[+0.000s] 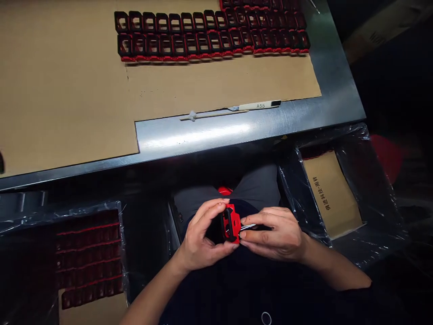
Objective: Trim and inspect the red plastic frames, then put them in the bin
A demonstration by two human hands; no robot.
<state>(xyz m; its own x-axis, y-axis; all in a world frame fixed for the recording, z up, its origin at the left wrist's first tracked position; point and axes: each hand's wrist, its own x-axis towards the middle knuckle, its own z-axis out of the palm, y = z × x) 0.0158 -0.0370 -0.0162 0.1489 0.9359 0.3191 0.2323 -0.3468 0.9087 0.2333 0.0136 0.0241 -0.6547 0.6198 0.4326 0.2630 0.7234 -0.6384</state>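
Above my lap, my left hand [205, 237] grips a small red-and-black plastic frame [233, 224] between thumb and fingers. Its red face is turned toward my right hand [275, 232]. Those fingers are closed around a thin, shiny metal tool [248, 226], whose tip meets or lies very close to the red face. Most of the tool is hidden by the fingers, so its kind cannot be made out.
Rows of similar black-and-red frames [189, 45] stand on cardboard [67, 90] over a metal table [162, 133]. A tool marked A55 [260, 105] and a stick with a white wad [192, 116] lie near its edge. Plastic-lined bins hold more frames [89, 262] at left, cardboard [333, 194] at right.
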